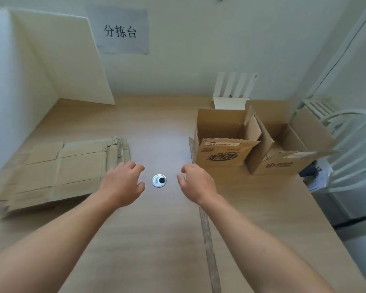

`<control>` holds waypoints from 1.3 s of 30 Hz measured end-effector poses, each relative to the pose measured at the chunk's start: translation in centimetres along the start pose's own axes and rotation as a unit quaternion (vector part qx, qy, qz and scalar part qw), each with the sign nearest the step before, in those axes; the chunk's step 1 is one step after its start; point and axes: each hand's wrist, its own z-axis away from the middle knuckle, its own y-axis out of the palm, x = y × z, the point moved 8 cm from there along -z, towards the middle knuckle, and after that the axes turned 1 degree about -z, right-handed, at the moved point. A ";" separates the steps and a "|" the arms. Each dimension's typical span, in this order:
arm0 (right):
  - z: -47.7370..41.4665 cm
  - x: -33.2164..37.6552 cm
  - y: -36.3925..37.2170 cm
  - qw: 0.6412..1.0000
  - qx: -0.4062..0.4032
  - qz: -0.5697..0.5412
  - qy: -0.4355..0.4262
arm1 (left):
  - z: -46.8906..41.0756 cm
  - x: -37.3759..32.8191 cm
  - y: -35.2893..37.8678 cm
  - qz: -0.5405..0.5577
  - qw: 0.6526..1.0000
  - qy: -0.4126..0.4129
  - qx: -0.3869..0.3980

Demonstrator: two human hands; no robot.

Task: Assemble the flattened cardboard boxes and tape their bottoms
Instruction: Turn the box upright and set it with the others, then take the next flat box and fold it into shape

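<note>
Pale wood covered the table (156, 123), which ran back to a white wall. On its left part lay the stack of flattened cardboard boxes (57, 174), slightly fanned at its far right corner. On the right part stood two assembled boxes with their top flaps up: the nearer box (222, 153), with dark print on its front, and the farther box (283, 163) just beside it to the right. Between the stack and these boxes both hands were held out over the bare wood. The left hand (123, 185) was loose, its fingers gently curled and holding nothing, near the stack's right edge. The right hand (195, 185) was likewise slack and empty, with thumb and fingers parted, close to the nearer box's front corner but apart from it. Whether either palm rested on the wood I could not tell. Midway between the hands sat a small silvery ring (159, 180) with a dark hole, touched by neither. A crinkled clear strip (207, 240) ran from the nearer box's left corner toward the near edge, passing under the right forearm. Behind the boxes, against the wall, stood a white router (232, 89) with four upright antennas. A white foam board (57, 60) leaned in the far left corner, a paper sign (120, 31) hung on the wall — and a white chair (347, 149) stood off the table's right side.
</note>
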 end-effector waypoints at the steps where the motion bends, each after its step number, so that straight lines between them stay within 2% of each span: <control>1: 0.0 2.4 0.5 0.999 0.007 0.023 -0.023 | 1.0 1.6 -0.3 -0.009 1.000 -0.006 -0.001; 8: 0.9 17.6 6.2 0.983 0.037 0.133 -0.119 | 8.2 15.5 -1.0 -0.003 0.997 -0.072 -0.003; 12: 0.3 23.3 10.0 0.982 0.055 0.131 -0.120 | 11.2 23.2 -0.3 0.038 0.992 -0.123 0.001; 16: -1.1 26.8 13.5 0.977 0.074 0.170 -0.108 | 12.0 29.2 0.9 0.044 0.990 -0.133 0.005; 22: -4.4 27.9 15.9 0.979 0.081 0.177 -0.059 | 8.9 34.2 2.9 0.054 0.991 -0.123 0.016; 27: -6.8 25.8 17.6 0.988 0.102 0.101 0.058 | 6.5 36.6 5.9 0.109 0.981 -0.156 0.041; 32: -7.6 23.9 18.5 0.981 0.081 0.012 0.173 | 5.4 37.9 8.1 0.151 0.968 -0.198 0.032; 39: -8.1 24.1 18.5 0.971 0.032 -0.074 0.227 | 5.3 38.1 9.6 0.258 0.924 -0.282 0.013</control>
